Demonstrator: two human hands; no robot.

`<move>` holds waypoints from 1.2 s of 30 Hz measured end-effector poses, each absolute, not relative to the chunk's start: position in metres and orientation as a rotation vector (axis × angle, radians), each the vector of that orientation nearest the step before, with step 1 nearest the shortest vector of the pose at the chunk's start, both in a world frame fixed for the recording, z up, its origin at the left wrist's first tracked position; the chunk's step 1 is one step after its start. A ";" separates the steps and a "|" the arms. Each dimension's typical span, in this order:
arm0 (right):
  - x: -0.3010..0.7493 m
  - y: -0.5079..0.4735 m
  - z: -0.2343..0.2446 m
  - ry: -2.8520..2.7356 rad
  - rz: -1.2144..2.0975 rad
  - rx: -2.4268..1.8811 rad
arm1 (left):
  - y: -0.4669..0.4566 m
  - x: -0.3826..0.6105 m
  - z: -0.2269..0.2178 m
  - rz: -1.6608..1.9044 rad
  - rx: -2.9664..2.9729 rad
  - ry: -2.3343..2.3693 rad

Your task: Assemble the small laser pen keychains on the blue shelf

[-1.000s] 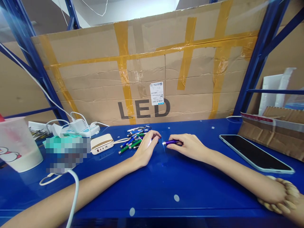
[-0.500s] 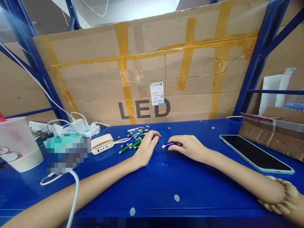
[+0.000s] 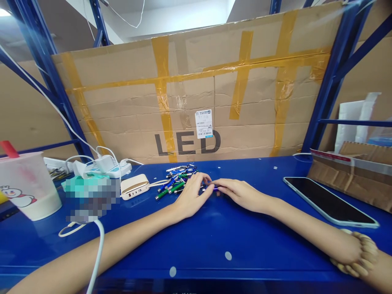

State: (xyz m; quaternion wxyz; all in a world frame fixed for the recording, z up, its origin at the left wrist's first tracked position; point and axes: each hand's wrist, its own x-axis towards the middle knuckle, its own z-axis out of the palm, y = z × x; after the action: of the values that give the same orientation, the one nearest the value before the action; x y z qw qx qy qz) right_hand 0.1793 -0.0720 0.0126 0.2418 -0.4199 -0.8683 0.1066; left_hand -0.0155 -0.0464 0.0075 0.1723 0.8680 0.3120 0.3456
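A small purple penlight point(image 3: 215, 189) is held low over the blue shelf, between my two hands. My right hand point(image 3: 245, 195) pinches one end of it from the right, with the fingers together. From the left, my left hand point(image 3: 193, 195) closes its thumb and curved fingers around the other end. The fingertips of both hands meet there and hide much of the penlight. Just behind and left of my left hand lies a loose pile of similar penlights point(image 3: 176, 184), mostly green and blue with silver ends.
A white power bank point(image 3: 135, 187) with a strap lies left of the pile. Farther left are a power strip point(image 3: 105, 166), cables and a plastic cup point(image 3: 33, 192). At right are a phone point(image 3: 330, 202) and a brown carton point(image 3: 346, 175). A large cardboard sheet point(image 3: 128, 122) stands behind.
My hands have come together; the purple penlight has moved a little left into my left fingers. The blue-white glow at its tip no longer shows. The view has shifted slightly.
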 end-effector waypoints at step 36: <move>0.204 -0.051 0.008 -2.380 0.142 -1.333 | -0.010 -0.040 0.004 0.660 2.866 1.134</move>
State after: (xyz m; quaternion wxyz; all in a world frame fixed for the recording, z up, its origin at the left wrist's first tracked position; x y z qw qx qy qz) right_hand 0.2039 -0.0515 0.0080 0.2036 -0.4778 -0.8530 0.0507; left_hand -0.0395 -0.0098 0.0039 -0.0053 0.9092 0.3598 0.2094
